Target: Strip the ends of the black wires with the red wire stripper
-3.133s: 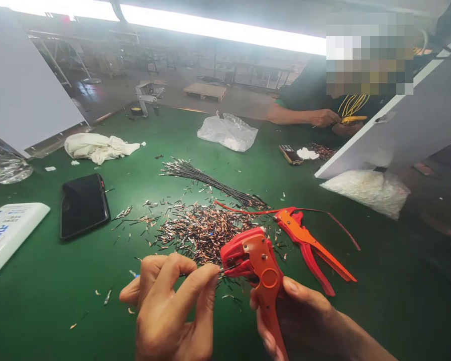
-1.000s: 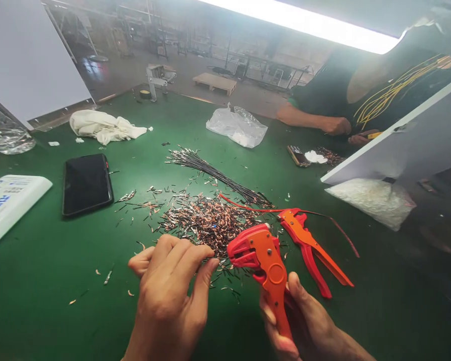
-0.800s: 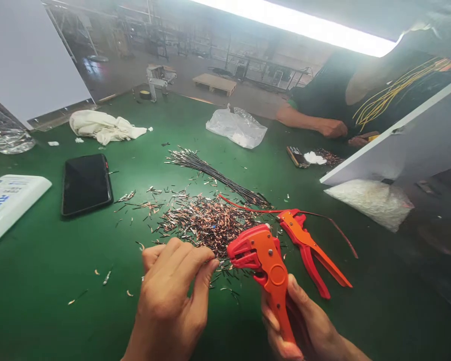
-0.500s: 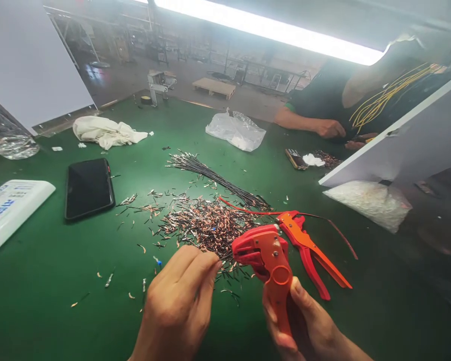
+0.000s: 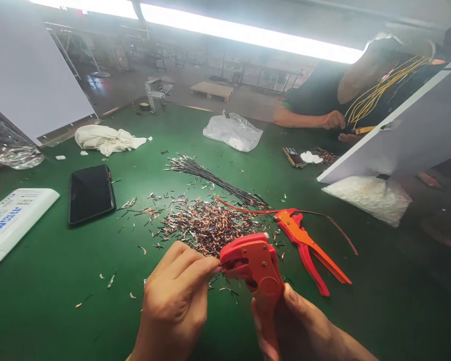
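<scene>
My left hand (image 5: pixel 178 291) is closed in a pinch at the jaw end of a red and orange wire stripper (image 5: pixel 261 271). A thin dark wire (image 5: pixel 224 265) shows a little between those fingertips and the jaws; most of it is hidden by the hand. My right hand (image 5: pixel 300 321) is wrapped round the stripper's handle and holds it upright. Behind the tool lies a pile of short copper and black wire scraps (image 5: pixel 206 223). A bundle of black wires (image 5: pixel 218 180) with metal ends lies beyond the pile. To the right rests a second wire stripper (image 5: pixel 308 245).
A phone (image 5: pixel 91 194) and a white box-like pack (image 5: pixel 18 220) lie left on the green table (image 5: pixel 128 321). Further back are a white cloth (image 5: pixel 107 139) and a plastic bag (image 5: pixel 233 131). A white panel (image 5: pixel 394 130) stands right; beyond it a co-worker (image 5: pixel 311 100) handles yellow wires.
The stripper has moved left and its jaws now meet my left fingertips, with the dark wire tip at them. My left hand has barely moved. The camera view has shifted slightly.
</scene>
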`<state>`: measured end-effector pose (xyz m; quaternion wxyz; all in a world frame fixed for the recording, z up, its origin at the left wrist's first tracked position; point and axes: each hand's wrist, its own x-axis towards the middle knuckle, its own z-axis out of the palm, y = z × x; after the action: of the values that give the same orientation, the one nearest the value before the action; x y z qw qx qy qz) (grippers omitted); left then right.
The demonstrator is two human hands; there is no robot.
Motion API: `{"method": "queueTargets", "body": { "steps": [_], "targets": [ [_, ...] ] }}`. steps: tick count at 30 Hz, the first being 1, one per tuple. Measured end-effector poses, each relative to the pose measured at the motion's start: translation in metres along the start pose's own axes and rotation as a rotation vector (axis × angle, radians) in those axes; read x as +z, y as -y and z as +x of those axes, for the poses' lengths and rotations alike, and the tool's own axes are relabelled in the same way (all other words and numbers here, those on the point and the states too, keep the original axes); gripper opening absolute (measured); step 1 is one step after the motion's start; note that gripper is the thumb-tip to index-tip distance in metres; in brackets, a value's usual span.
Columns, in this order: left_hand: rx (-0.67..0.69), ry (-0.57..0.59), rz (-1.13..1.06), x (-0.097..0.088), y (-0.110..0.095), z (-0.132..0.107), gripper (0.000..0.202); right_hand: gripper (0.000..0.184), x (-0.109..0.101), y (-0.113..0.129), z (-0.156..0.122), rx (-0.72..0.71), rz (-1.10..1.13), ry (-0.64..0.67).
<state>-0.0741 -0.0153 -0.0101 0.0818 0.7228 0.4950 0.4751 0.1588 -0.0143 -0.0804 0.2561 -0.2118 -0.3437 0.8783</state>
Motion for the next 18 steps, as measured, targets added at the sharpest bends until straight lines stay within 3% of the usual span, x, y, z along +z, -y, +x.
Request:
{"method": "queueTargets", "body": {
  "steps": [3,9,11,15,18],
  "targets": [
    [-0.023,-0.021,0.003,-0.001,0.000,0.001,0.023,0.070,-0.002,-0.002,0.000,-0.019,0.060,-0.001],
    [-0.089,-0.196,0.104,0.007,-0.005,-0.004,0.016,0.069,0.010,0.017,0.009,0.017,0.265,-0.014],
    [-0.080,-0.173,0.109,0.014,-0.008,-0.005,0.017,0.067,0.013,0.027,0.012,-0.043,0.221,-0.041],
    [-0.055,-0.121,0.127,0.023,-0.012,-0.005,0.019,0.029,0.017,0.039,0.013,-0.102,0.127,-0.144],
    [-0.085,-0.063,0.169,0.025,-0.016,-0.003,0.015,0.040,0.020,0.039,0.013,-0.131,0.082,-0.189]
  ]
}}
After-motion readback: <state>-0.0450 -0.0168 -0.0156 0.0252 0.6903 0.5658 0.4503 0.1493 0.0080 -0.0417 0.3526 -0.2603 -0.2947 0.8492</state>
